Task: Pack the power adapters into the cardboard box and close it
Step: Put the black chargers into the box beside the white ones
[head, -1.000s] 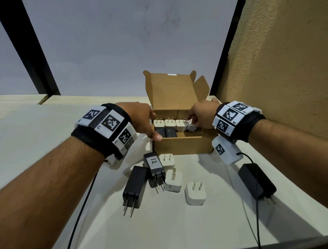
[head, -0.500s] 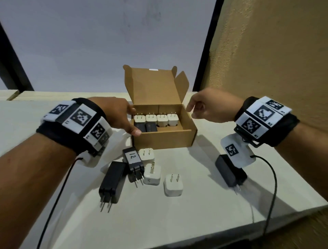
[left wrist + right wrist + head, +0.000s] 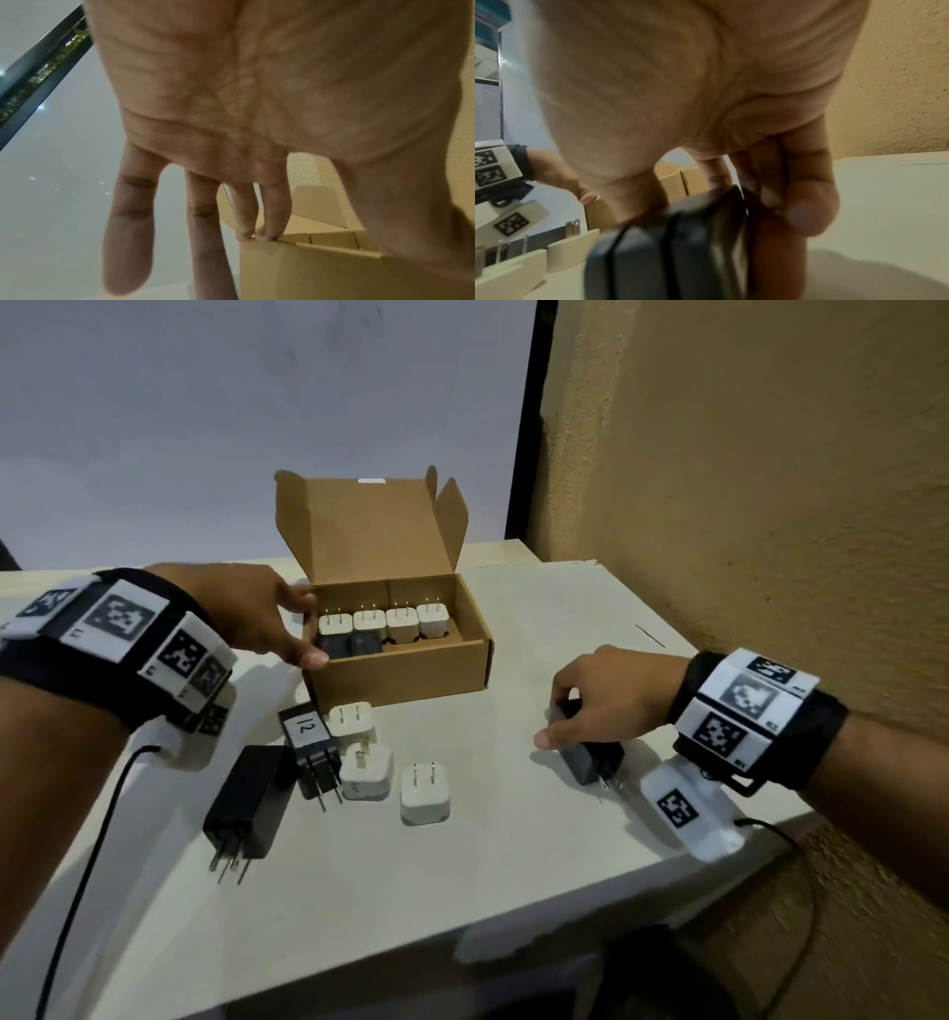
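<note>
1. At four o'clock from the cardboard box (image 3: 405,667), well apart from it on the table (image 3: 513,875), my right hand (image 3: 611,698) sits on the black adapter (image 3: 590,757). My fingers (image 3: 805,194) curl over its far side and my thumb presses the near side, so it is pinched between them.

2. At nine o'clock of the box, my left hand (image 3: 246,613) steadies it. Two straight fingertips (image 3: 270,233) rest on the rim at the far left corner and my thumb lies on the near left corner; the other fingers hang relaxed, holding nothing.

3. Inside, four white adapters (image 3: 387,624) stand in a row, prongs up, with two dark ones in front of them at the left. The lid (image 3: 359,531) stands open at twelve o'clock.

4. At seven o'clock from the box lie two more black adapters (image 3: 246,796) and three loose white cubes (image 3: 425,793).

5. I judge the black adapter rigid, smooth-shelled and fairly dense, so it should not flex, though it could slip. Gripping the long flat sides near the middle, away from the prongs, seems best.

6. I expect the cardboard to be light and liable to slide, hence the steadying hand.
</note>
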Available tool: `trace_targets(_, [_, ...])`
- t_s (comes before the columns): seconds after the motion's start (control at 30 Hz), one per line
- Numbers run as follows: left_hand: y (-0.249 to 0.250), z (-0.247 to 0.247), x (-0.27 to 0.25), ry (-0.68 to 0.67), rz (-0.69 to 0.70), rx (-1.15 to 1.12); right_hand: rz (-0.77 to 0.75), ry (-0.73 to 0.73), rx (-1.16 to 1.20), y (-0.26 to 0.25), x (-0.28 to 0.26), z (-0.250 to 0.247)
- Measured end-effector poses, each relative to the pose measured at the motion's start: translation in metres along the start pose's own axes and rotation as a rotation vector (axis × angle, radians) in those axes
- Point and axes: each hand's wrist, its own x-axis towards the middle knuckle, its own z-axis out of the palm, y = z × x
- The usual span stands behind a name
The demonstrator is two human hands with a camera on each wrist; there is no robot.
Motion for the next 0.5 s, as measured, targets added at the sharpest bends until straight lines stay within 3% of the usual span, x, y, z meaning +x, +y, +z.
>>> trace_targets(0.3, [0.001, -0.003, -0.001, -0.020, 0.018, 0.067, -0.026, 0.157, 0.278, -0.012, 0.003, -0.022])
trace_targets(0.5, [-0.003, -0.002, 0.004, -0.020, 0.010, 0.078, -0.148, 0.382, 0.752, -0.039, 0.006, -0.058])
